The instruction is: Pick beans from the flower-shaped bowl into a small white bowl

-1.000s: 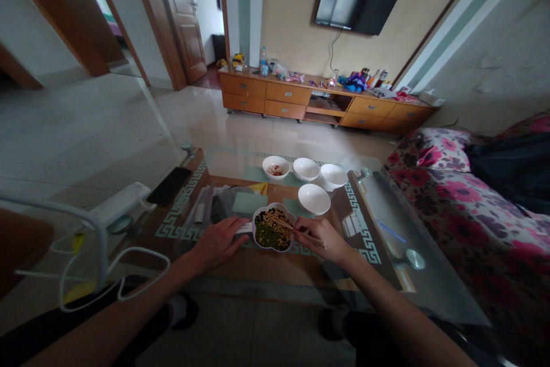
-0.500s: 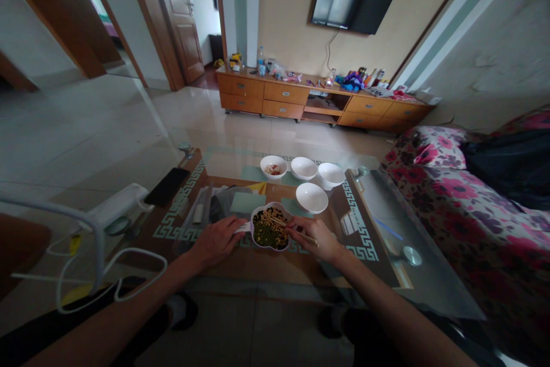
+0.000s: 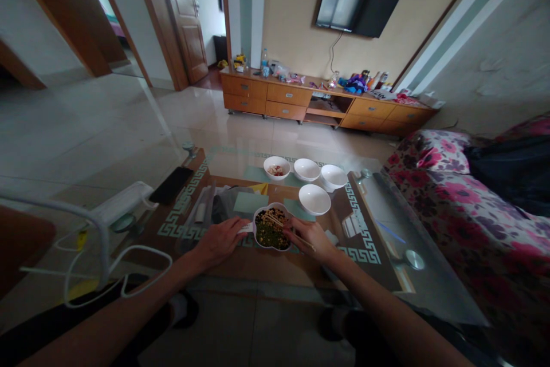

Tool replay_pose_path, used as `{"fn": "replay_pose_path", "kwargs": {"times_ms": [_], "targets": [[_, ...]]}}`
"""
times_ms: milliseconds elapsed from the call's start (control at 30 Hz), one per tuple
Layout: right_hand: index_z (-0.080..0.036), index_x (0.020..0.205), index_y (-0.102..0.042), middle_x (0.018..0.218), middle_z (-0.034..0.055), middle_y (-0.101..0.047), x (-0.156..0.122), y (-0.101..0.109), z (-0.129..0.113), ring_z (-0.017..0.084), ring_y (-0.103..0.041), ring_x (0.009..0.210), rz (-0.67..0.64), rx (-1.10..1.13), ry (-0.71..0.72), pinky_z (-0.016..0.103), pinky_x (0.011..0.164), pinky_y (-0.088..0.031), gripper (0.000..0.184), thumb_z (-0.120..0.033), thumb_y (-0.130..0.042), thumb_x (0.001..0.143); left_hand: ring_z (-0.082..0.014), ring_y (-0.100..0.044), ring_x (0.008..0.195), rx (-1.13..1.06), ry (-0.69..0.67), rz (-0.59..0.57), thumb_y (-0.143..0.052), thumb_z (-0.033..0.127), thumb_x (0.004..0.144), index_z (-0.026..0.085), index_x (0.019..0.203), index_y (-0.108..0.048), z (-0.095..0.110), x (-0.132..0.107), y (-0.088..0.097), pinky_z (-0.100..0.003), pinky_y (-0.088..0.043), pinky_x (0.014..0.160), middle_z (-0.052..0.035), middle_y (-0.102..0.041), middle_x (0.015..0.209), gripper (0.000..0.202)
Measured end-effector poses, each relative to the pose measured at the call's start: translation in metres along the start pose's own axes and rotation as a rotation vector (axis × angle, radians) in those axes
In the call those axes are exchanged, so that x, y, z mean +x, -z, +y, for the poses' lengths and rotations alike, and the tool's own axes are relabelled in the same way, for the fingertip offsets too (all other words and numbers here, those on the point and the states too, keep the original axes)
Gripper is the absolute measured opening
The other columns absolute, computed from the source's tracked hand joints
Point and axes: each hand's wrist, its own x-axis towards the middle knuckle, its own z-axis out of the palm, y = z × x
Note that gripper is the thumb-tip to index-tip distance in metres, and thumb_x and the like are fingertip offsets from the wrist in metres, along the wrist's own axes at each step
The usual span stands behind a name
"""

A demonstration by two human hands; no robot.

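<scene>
A white scallop-edged dish with a handle [image 3: 256, 241] sits on the glass table, filled with mixed beans [image 3: 270, 233] in green, tan and dark colours. My left hand [image 3: 223, 239] is closed on the dish's handle at its left side. Chopsticks [image 3: 306, 244] are pinched in my right hand [image 3: 313, 239], their tips among the beans at the upper right of the dish. Beyond the dish stands a white bowl [image 3: 314, 200]. Behind it are two more white bowls [image 3: 306, 169] and one bowl with small reddish and pale pieces in it [image 3: 277, 168].
The glass table [image 3: 258, 275] has a patterned border. At its left lie a black flat object [image 3: 172, 185] and a white device [image 3: 120, 204] with a looping white cable [image 3: 144, 249]. A floral sofa [image 3: 468, 201] borders the right; a wooden cabinet [image 3: 287, 101] stands across the floor.
The view has shifted slightly, so everything sits a little farther right. My right hand and the chopsticks have moved slightly within the dish; my left hand keeps its hold on the handle.
</scene>
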Motion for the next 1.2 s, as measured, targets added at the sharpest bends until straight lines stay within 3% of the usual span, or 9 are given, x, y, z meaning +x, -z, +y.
{"fn": "replay_pose_path", "kwargs": {"times_ms": [500, 1033, 1200], "targets": [[-0.023, 0.096, -0.067, 0.078, 0.0020, -0.072, 0.003, 0.023, -0.009, 0.017, -0.064, 0.064, -0.033, 0.053, -0.020, 0.027, 0.059, -0.039, 0.026, -0.037, -0.051, 0.111, -0.0265, -0.074, 0.103, -0.013, 0.016, 0.004, -0.036, 0.039, 0.115, 0.022, 0.140, -0.062, 0.003, 0.001, 0.003, -0.040, -0.061, 0.088, -0.0105, -0.072, 0.124, 0.040], [-0.023, 0.096, -0.066, 0.080, 0.0021, -0.073, 0.002, 0.028, -0.013, 0.018, -0.064, 0.067, -0.050, 0.024, 0.019, 0.030, 0.063, -0.043, 0.025, -0.036, -0.051, 0.111, -0.0282, -0.072, 0.114, -0.076, 0.011, 0.009, -0.048, 0.044, 0.111, 0.023, 0.144, -0.060, 0.003, 0.000, 0.006, -0.042, -0.060, 0.095, -0.0120, -0.070, 0.133, 0.041], [-0.023, 0.089, -0.065, 0.074, 0.0011, -0.071, -0.002, 0.045, -0.023, 0.016, -0.064, 0.065, 0.062, 0.141, -0.018, 0.029, 0.062, -0.044, 0.024, -0.033, -0.055, 0.107, -0.0275, -0.072, 0.111, -0.068, 0.003, 0.017, -0.047, 0.047, 0.111, 0.023, 0.144, -0.060, 0.002, -0.001, 0.005, -0.041, -0.059, 0.095, -0.0115, -0.071, 0.129, 0.043]]}}
